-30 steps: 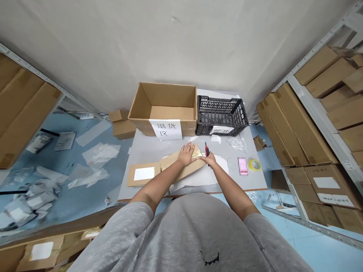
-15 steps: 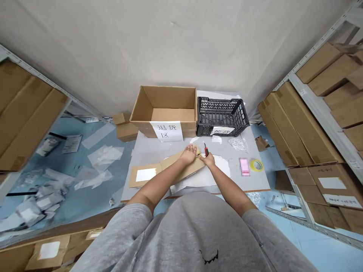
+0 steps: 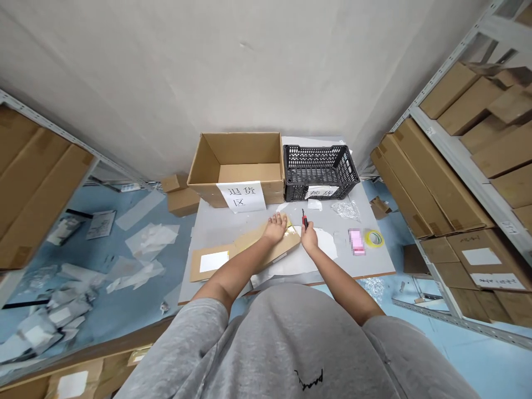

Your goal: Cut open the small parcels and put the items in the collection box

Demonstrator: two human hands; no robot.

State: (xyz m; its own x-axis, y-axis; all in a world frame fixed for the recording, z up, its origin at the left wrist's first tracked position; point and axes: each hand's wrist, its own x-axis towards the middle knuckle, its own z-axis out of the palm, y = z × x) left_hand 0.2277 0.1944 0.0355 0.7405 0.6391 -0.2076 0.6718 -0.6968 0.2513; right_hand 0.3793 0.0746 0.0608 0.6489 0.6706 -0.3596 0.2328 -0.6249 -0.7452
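Observation:
My left hand (image 3: 275, 228) lies flat with its fingers stretched out on a long cardboard box (image 3: 249, 241), pressing near its right end. Yellowish tape shows at that end of the box. To the left, a flatter cardboard piece with a white label (image 3: 213, 261) adjoins it; whether the two are one piece I cannot tell. My right hand (image 3: 308, 238) is closed round a red and black utility knife (image 3: 305, 220), its tip pointing away from me. The knife is apart from the box, just right of its end. White paper (image 3: 326, 242) lies under and beside my right hand.
Behind stand a large open carton (image 3: 266, 190) and a black plastic crate (image 3: 322, 194), both with paper signs. Bubble wrap (image 3: 347, 209), a pink item (image 3: 356, 241) and a yellow tape roll (image 3: 374, 239) lie at right. Box-filled shelves flank the table (image 3: 374, 267).
My right hand with the utility knife has drawn away from the box's end to the right. My left hand stays on the box. The view has shifted slightly.

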